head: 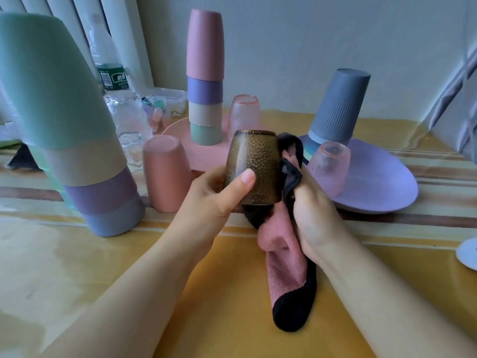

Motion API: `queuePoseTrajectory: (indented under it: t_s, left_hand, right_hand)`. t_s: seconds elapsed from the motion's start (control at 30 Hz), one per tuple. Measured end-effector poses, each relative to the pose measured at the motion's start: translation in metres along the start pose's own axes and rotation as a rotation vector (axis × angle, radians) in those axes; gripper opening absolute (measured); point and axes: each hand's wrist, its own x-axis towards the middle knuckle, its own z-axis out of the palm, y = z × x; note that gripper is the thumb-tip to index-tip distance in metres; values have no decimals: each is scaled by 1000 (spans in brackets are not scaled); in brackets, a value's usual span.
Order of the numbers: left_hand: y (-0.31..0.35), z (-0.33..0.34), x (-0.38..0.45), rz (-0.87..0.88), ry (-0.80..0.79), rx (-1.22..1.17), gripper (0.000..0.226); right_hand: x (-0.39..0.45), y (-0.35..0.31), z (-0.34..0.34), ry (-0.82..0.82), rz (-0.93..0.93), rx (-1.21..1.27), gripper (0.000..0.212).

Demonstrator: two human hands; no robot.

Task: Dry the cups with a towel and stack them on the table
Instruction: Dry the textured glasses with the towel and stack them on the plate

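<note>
My left hand (pixel 219 195) grips a brown dimpled glass cup (pixel 254 161), held upside down above the table's middle. My right hand (pixel 313 210) clutches a pink towel with black edging (pixel 286 264), pressed against the cup's right side; its tail hangs to the table. A tall stack of upturned cups (pixel 205 76), pink on top, stands on a pink plate (pixel 178 131). Another leaning stack (pixel 67 125), green on top, rises at the left. A single pink cup (pixel 165 174) stands upside down beside it. Two pink glass cups (pixel 244 115) (pixel 327 166) sit inverted further back.
A grey ribbed cup (pixel 335 107) and one pink glass rest on a lilac plate (pixel 382 184) at the right. Clear plastic bottles (pixel 116 86) and a small container stand at the back left. A white disc (pixel 468 254) pokes in at the right edge. The table has a yellow striped cover (pixel 129 267).
</note>
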Motion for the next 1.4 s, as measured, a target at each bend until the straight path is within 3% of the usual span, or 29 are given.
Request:
queuePoseTrajectory:
  t_s: [0.07,0.2,0.33,0.4,0.47,0.6,0.7,0.87,1.0,1.1,1.2,1.4]
  left_hand:
    - [1,-1,3,-15,74,-98,57]
    - [5,4,4,-33,130,-50,46]
    - [2,1,2,-67,70,77,66]
    - [3,1,0,-48,44,143,65]
    - [5,4,0,-22,69,119,61]
    - [1,3,-1,-13,195,93,77]
    - [0,0,-1,6,157,59,92]
    - [2,1,-1,-5,-33,19,38]
    - [-1,1,-2,-76,-49,-103,45]
    - [0,-1,1,-115,17,-229,67]
    - [2,-5,4,-79,68,-257,87]
    - [0,-11,2,-35,169,-118,67]
  right_hand:
    - [-1,5,1,-28,-16,-50,54]
    - [-3,1,-2,-3,-92,-178,19]
    - [-4,-7,-2,-7,-155,-305,27]
    - [-5,-9,-2,-34,-185,-353,25]
    - [-7,-10,-2,-55,-203,-380,24]
    - [-8,-12,-4,-61,-264,-405,24]
    - [-7,-12,-6,-72,-271,-345,24]
    - [-2,-14,-3,28,-154,-73,20]
    - [2,-9,-4,65,20,75,21]
    - [1,-4,-5,30,94,-35,25]
    - [0,-10,-11,-29,33,-302,21]
    - [-5,-30,-31,-161,-49,-840,36]
